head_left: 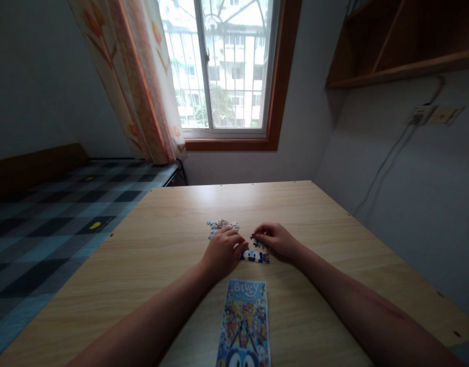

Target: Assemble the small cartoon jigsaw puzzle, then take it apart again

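Observation:
My left hand point(223, 250) rests on the table with its fingers curled at the left end of a short joined strip of jigsaw puzzle point(252, 256). Part of a blue cartoon dog's face shows on that strip. My right hand point(279, 241), just above the strip's right end, pinches a small jigsaw piece point(253, 237) between thumb and fingers. More pieces lie close under its fingertips, partly covered. Beyond my left hand is a loose pile of jigsaw pieces point(221, 224), overlapping one another. A printed Bluey picture sheet point(245, 318) lies flat between my forearms.
The wooden table point(173, 219) reaches toward a window point(234, 76) with an orange-patterned curtain point(138, 76). At left stands a bed point(58, 219) with a checked cover. A wall shelf point(402, 71) hangs at right, above a socket point(423, 114) with a cable.

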{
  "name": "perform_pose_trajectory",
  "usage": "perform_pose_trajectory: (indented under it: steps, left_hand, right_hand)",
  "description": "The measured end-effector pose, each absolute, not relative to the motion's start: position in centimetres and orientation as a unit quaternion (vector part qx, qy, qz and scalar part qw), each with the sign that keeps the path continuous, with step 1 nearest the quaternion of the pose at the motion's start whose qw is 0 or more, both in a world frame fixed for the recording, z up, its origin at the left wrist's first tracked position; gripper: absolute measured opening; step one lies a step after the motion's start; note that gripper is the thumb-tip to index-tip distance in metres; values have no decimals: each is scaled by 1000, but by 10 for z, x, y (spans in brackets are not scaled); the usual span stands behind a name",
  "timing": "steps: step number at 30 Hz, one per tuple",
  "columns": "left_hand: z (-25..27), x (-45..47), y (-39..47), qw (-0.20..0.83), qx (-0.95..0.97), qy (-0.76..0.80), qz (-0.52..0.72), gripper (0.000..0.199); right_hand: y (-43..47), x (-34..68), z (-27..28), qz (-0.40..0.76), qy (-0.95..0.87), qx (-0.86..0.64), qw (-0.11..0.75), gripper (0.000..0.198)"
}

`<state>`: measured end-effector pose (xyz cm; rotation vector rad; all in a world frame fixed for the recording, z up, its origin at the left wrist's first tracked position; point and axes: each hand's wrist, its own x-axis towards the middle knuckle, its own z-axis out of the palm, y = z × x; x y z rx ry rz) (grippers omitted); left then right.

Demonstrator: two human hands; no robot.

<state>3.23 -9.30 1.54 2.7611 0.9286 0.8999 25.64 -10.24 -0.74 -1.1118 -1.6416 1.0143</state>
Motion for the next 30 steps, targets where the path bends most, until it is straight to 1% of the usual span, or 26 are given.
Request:
perform_pose_trajectory:
  steps: [4, 9, 17, 20, 25, 30]
  left_hand:
    - [15, 30, -90, 17, 898, 319, 304, 23]
    - [12, 22, -77, -27, 862, 390, 323, 22]
    - [9, 15, -69, -45, 821, 456, 341, 20]
    - [7, 19, -69, -30, 837, 426, 344, 20]
    - [5, 27, -77, 4, 874, 339, 348, 15]
    - [7, 32, -85, 12, 889, 309, 337, 16]
  right_hand:
    - [-100, 258, -10, 402, -662, -454, 441, 30]
    - [-100, 258, -12, 390, -664, -466, 436, 32]
    - [-101, 259, -9, 362, -676, -479, 428, 29]
    - [-101, 259, -9, 361, -680, -479, 422, 28]
    - [-103, 259, -8, 391, -680, -467, 409, 30]
    - [-106, 256, -6, 370, -698, -458, 408, 31]
